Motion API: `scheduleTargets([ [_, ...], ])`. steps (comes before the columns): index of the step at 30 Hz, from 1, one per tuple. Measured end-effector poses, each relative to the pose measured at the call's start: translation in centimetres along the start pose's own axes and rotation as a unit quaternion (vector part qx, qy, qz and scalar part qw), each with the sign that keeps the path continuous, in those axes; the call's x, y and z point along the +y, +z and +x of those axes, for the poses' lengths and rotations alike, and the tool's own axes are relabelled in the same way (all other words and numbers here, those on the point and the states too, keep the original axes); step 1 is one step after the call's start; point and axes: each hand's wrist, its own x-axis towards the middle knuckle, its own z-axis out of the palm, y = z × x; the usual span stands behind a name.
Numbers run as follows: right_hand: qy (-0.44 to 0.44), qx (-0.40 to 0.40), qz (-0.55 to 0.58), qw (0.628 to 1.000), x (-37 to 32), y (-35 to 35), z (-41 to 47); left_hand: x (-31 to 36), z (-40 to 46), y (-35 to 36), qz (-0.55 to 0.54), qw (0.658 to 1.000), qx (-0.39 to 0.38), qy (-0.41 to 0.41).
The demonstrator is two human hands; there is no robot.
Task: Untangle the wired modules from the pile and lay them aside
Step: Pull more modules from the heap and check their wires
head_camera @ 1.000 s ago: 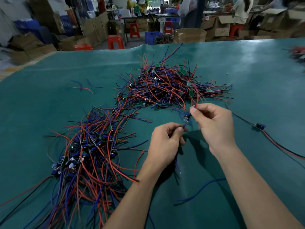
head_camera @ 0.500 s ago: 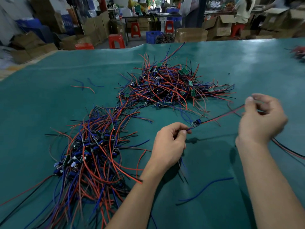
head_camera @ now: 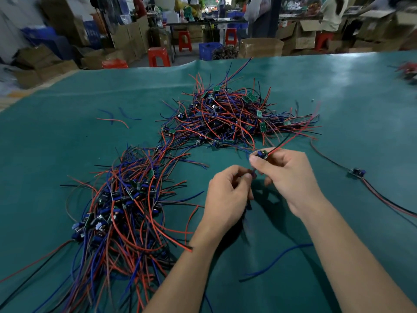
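Holding unlabelled module (head_camera: 262, 154), right hand (head_camera: 288, 177)

Bare green table cover (head_camera: 327, 105) is lying open to the right of the far tangled pile (head_camera: 232, 118), giving a hand free passage there. Further right, a single laid-aside module (head_camera: 357, 172) with its red and black leads is crossing that stretch diagonally (a thin line, easily stepped over). On the left, a long wire heap (head_camera: 119, 204) is blocking the way from the near edge up towards the pile. Between heap and pile only stray wires are bridging. A loose blue wire (head_camera: 275, 260) is lying on the near cover between the two forearms. Far left, a loose red wire (head_camera: 112, 120) is interrupting otherwise open cloth.
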Motion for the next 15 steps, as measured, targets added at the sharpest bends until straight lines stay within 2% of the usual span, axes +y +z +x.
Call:
scheduleTargets([
  [3,-0.04,0.067,-0.024,0.997,-0.5,-0.7,0.4,-0.1,0.0,0.0,0.003,1.0,-0.025,-0.01],
  [7,-0.102,0.16,0.098,0.977,-3.3,-2.0,0.4,0.1,-0.2,0.0,0.02,0.999,-0.043,-0.003],
  [9,-0.132,0.183,0.125,0.966,-5.7,-2.3,0.2,0.3,-0.3,0.0,0.036,0.998,-0.041,0.009],
  [12,-0.195,0.118,0.142,0.963,-10.6,-0.9,-0.9,0.1,-0.2,-0.1,0.088,0.996,-0.03,0.014],
  [15,-0.209,-0.066,0.132,0.967,-15.1,2.3,-1.9,0.4,-0.3,0.0,0.073,0.997,-0.028,0.002],
])
